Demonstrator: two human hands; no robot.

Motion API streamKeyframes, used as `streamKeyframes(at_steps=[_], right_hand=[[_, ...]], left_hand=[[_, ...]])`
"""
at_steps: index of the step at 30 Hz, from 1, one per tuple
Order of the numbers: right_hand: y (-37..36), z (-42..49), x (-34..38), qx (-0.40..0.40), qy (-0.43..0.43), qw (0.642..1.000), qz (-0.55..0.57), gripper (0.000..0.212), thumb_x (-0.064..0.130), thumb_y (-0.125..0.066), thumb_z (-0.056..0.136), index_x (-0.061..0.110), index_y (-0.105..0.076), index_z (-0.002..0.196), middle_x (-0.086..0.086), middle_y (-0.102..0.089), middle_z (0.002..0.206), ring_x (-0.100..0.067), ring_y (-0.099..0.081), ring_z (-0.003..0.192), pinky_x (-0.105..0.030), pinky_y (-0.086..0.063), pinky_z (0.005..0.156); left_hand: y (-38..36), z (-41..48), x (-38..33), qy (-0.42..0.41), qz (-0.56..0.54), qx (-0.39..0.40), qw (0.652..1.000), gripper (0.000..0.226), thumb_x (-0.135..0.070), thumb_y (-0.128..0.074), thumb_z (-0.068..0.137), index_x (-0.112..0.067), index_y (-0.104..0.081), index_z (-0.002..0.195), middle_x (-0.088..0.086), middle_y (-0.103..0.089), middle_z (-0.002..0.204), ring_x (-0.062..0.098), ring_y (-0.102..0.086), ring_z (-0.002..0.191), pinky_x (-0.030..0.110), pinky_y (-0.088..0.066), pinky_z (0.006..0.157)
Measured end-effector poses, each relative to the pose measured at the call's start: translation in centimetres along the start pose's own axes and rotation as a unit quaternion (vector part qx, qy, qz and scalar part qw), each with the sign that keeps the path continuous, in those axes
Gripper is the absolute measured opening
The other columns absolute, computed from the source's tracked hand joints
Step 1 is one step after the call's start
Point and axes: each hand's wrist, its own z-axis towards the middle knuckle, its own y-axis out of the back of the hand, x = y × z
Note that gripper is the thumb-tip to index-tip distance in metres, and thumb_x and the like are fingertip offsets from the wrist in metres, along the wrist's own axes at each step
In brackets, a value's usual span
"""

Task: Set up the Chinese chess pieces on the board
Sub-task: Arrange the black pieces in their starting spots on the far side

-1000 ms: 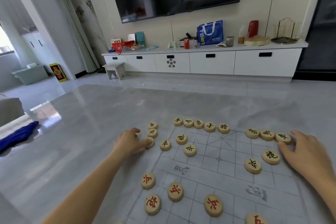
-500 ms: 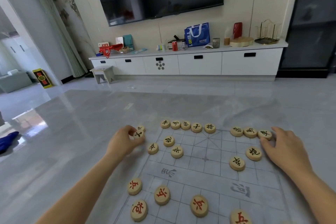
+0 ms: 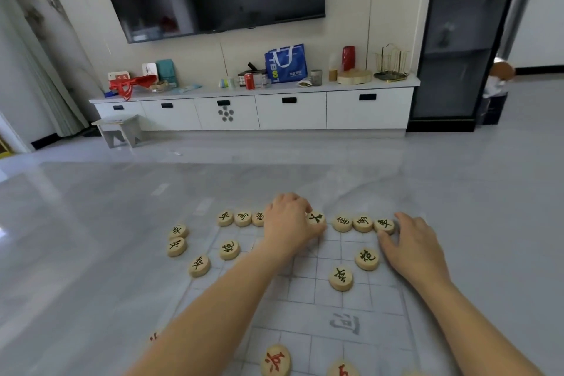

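A pale gridded board sheet [image 3: 305,299] lies on the grey table. My left hand [image 3: 287,224] reaches over its far row, fingertips gripping a black-lettered piece [image 3: 316,218] that rests in the gap of that row. Three black pieces [image 3: 243,218] stand left of the hand, three more [image 3: 362,223] to its right. My right hand [image 3: 412,249] lies flat and open on the board, fingers touching the rightmost piece [image 3: 384,224]. Two cannon pieces [image 3: 229,249] [image 3: 367,259] and a soldier [image 3: 341,278] sit further in. Red pieces [image 3: 275,360] lie near me.
Three black pieces [image 3: 177,246] lie off the board on the left, on the glossy grey table [image 3: 91,253]. Beyond the table's far edge are a white TV cabinet [image 3: 253,110] and a small stool [image 3: 120,130].
My left hand has carried a black piece from the loose group at the board's left to the middle of the far row. The right hand stayed by the right-hand pieces. The view swung right.
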Motion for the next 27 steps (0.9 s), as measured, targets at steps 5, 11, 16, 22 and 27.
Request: streamKeyframes(at_steps=[5,11,16,22,27], right_hand=[[0.0,0.0,0.0,-0.001,-0.003,1.0,0.011,0.056,0.043,-0.049,0.09,0.018,-0.039,0.139,-0.009,-0.047,0.132,-0.028,-0.043,0.12,-0.038,-0.041,0.092],[0.0,-0.1,0.1,-0.004,0.004,1.0,0.01,0.055,0.042,-0.049,0.091,0.018,-0.039,0.139,-0.008,-0.048,0.133,-0.027,-0.043,0.121,-0.037,-0.041,0.092],[0.0,-0.1,0.1,-0.003,0.005,1.0,0.005,0.055,0.043,-0.049,0.09,0.019,-0.039,0.139,-0.008,-0.048,0.132,-0.027,-0.043,0.12,-0.038,-0.042,0.09],[-0.3,0.1,0.2,0.0,0.01,1.0,-0.007,0.055,0.043,-0.05,0.09,0.017,-0.041,0.137,-0.012,-0.049,0.131,-0.031,-0.044,0.119,-0.04,-0.042,0.09],[-0.4,0.3,0.1,0.008,0.003,1.0,-0.019,0.056,0.044,-0.052,0.088,0.016,-0.043,0.137,-0.015,-0.049,0.131,-0.036,-0.043,0.12,-0.043,-0.042,0.092]], left_hand=[[-1.1,0.9,-0.2,0.001,0.032,0.016,0.999,0.052,-0.061,-0.062,0.074,-0.023,-0.063,0.109,-0.002,-0.053,0.123,0.021,-0.042,0.118,0.034,-0.033,0.094],[-1.8,1.0,-0.3,0.012,0.029,0.034,0.999,0.058,-0.07,-0.063,0.068,-0.024,-0.063,0.104,-0.002,-0.057,0.116,0.021,-0.046,0.113,0.034,-0.037,0.09],[-1.7,0.4,0.4,0.014,0.014,0.027,0.999,0.067,-0.072,-0.063,0.066,-0.024,-0.059,0.113,-0.004,-0.055,0.119,0.02,-0.044,0.116,0.033,-0.034,0.092],[0.8,-2.8,4.8,0.003,0.008,0.01,1.0,0.067,-0.072,-0.061,0.068,-0.026,-0.057,0.117,-0.005,-0.053,0.123,0.018,-0.041,0.118,0.031,-0.034,0.095],[4.2,-6.2,11.3,0.078,-0.017,-0.005,0.997,0.066,-0.067,-0.066,0.068,-0.026,-0.057,0.12,-0.005,-0.052,0.128,0.017,-0.04,0.124,0.032,-0.033,0.099]])
